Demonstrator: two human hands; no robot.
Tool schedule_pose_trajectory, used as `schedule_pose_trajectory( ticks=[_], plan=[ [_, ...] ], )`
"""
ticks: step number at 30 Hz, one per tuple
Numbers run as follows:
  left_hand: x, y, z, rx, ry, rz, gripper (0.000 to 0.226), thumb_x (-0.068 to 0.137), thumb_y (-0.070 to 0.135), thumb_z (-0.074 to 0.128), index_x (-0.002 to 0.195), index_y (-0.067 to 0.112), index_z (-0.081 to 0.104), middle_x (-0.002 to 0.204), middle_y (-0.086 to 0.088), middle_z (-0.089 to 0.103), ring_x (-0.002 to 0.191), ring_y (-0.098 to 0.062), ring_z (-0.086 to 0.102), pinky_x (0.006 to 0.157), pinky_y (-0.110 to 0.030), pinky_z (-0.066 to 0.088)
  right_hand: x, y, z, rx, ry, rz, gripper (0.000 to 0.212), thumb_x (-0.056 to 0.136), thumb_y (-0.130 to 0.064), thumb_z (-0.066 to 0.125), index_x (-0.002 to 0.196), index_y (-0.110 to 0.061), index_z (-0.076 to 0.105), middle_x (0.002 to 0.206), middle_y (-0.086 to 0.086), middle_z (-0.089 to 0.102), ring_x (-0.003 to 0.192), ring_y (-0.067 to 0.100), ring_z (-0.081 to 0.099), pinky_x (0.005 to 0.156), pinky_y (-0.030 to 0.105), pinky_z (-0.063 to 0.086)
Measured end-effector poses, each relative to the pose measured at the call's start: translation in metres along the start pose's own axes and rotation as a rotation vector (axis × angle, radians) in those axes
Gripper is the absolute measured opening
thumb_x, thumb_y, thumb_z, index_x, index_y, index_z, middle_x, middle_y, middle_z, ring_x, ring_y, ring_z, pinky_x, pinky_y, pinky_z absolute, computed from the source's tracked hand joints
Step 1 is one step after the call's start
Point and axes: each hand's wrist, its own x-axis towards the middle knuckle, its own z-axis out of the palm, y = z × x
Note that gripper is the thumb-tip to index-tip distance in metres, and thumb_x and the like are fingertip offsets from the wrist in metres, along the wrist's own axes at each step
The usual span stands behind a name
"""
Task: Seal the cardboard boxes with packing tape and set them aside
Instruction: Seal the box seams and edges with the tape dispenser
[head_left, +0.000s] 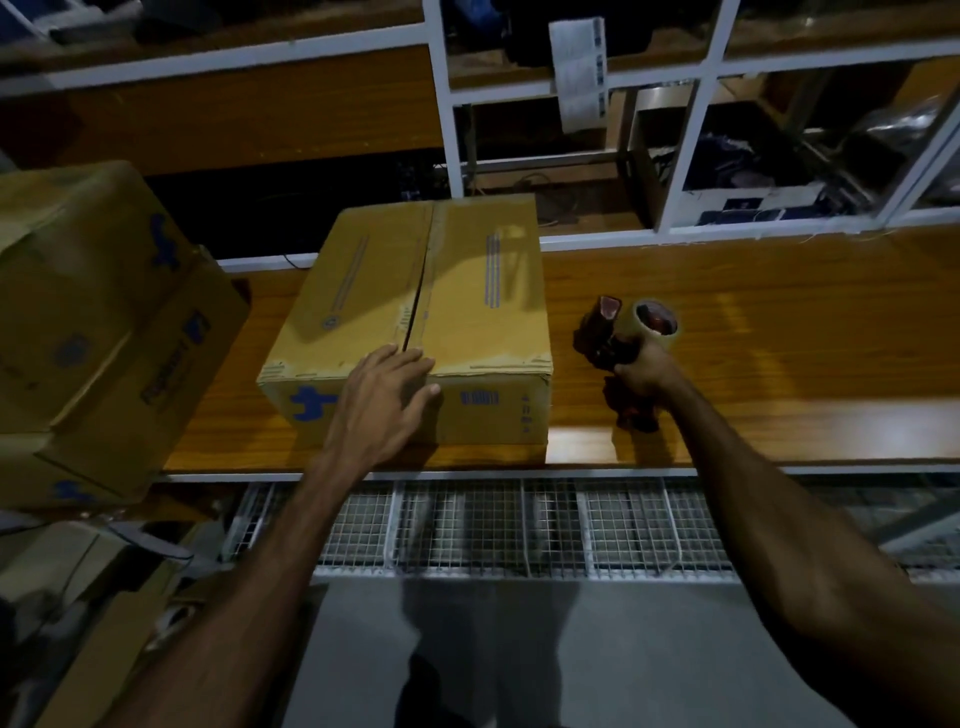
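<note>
A closed cardboard box (467, 291) with blue print stands on the wooden table (753, 332), its top flaps meeting at a centre seam that gapes slightly. My left hand (387, 395) rests on the box's near top edge at the seam, fingers spread flat and thumb against the front face. To the right of the box my right hand (644, 371) grips the handle of a dark red tape dispenser (608, 332) holding a roll of clear tape (655, 321), just above the table.
Two stacked cardboard boxes (98, 322) stand at the table's left end, overhanging it. A white-framed shelf unit (675, 156) with clutter rises behind the table. A wire mesh rack (519, 525) runs below the near table edge. Loose cardboard lies on the floor at left.
</note>
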Motion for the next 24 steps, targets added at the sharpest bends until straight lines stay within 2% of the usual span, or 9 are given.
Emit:
schedule_pose_trajectory(
  ticks=[3,4,6,10,11,15,19,22,24],
  plan=[
    [0.005,0.014,0.002,-0.057,-0.002,0.022,0.037,0.103,0.038,0.063,0.132,0.017,0.071,0.143,-0.004,0.065,0.142,-0.027,0.048,0.12,-0.048,0.035,-0.014,-0.002,0.002,0.149,0.027,-0.092,0.065,0.101,-0.002,0.063,0.158,-0.018,0.037,0.149,0.009,0.056,0.115,0.02,0.065,0.084,0.033,0.059],
    [0.008,0.021,0.002,-0.103,0.001,0.022,0.035,0.104,0.037,0.063,0.13,0.017,0.073,0.141,-0.004,0.066,0.14,-0.026,0.049,0.12,-0.047,0.036,-0.023,-0.006,0.003,0.15,0.046,-0.131,0.067,0.101,-0.004,0.063,0.16,-0.019,0.034,0.155,0.008,0.052,0.128,0.026,0.06,0.096,0.04,0.056],
    [0.017,0.039,-0.001,-0.237,0.039,0.02,0.032,0.104,0.036,0.062,0.125,0.016,0.075,0.134,-0.004,0.071,0.133,-0.023,0.056,0.116,-0.046,0.042,-0.037,-0.012,0.007,0.145,0.108,-0.206,0.066,0.103,-0.007,0.062,0.161,-0.02,0.034,0.16,0.007,0.049,0.139,0.029,0.054,0.103,0.045,0.05],
    [0.035,0.081,-0.014,-0.564,0.139,-0.095,0.031,0.103,0.036,0.065,0.113,0.011,0.081,0.111,-0.003,0.079,0.099,-0.006,0.068,0.094,-0.031,0.056,-0.07,-0.03,0.018,0.094,0.251,-0.334,0.061,0.104,-0.01,0.065,0.159,-0.021,0.041,0.155,0.005,0.056,0.127,0.021,0.059,0.093,0.037,0.05],
    [0.039,0.089,-0.016,-0.641,0.144,-0.133,0.032,0.103,0.039,0.064,0.107,0.012,0.082,0.103,-0.001,0.08,0.091,-0.003,0.068,0.089,-0.032,0.059,-0.079,-0.035,0.021,0.089,0.291,-0.365,0.061,0.103,-0.011,0.066,0.158,-0.022,0.042,0.153,0.005,0.058,0.125,0.02,0.061,0.093,0.036,0.05],
    [0.06,0.101,-0.019,-0.983,0.102,-0.347,0.047,0.101,0.051,0.064,0.076,0.014,0.078,0.074,-0.003,0.076,0.072,-0.022,0.073,0.072,-0.045,0.062,-0.11,-0.052,0.039,0.058,0.393,-0.472,0.062,0.1,-0.014,0.069,0.153,-0.034,0.044,0.146,0.001,0.062,0.129,0.021,0.061,0.105,0.053,0.055],
    [0.064,0.1,-0.03,-1.231,-0.025,-0.471,0.066,0.094,0.064,0.066,0.075,0.002,0.075,0.074,-0.011,0.076,0.063,-0.027,0.069,0.069,-0.043,0.059,-0.134,-0.071,0.055,-0.02,0.502,-0.546,0.059,0.099,-0.018,0.069,0.149,-0.039,0.045,0.133,-0.001,0.065,0.119,0.021,0.063,0.096,0.052,0.058],
    [0.056,0.09,-0.034,-1.338,-0.092,-0.46,0.064,0.095,0.061,0.065,0.079,-0.001,0.074,0.075,-0.013,0.074,0.061,-0.021,0.065,0.06,-0.031,0.052,-0.144,-0.083,0.067,-0.022,0.527,-0.573,0.058,0.1,-0.016,0.068,0.149,-0.038,0.046,0.131,0.001,0.065,0.115,0.02,0.064,0.093,0.051,0.059],
    [0.048,0.079,-0.037,-1.409,-0.124,-0.435,0.061,0.092,0.063,0.067,0.08,0.003,0.074,0.077,-0.014,0.073,0.063,-0.022,0.063,0.059,-0.031,0.048,-0.149,-0.089,0.074,0.001,0.524,-0.591,0.057,0.1,-0.014,0.068,0.148,-0.037,0.047,0.131,0.002,0.065,0.117,0.022,0.064,0.093,0.052,0.059]
  ],
)
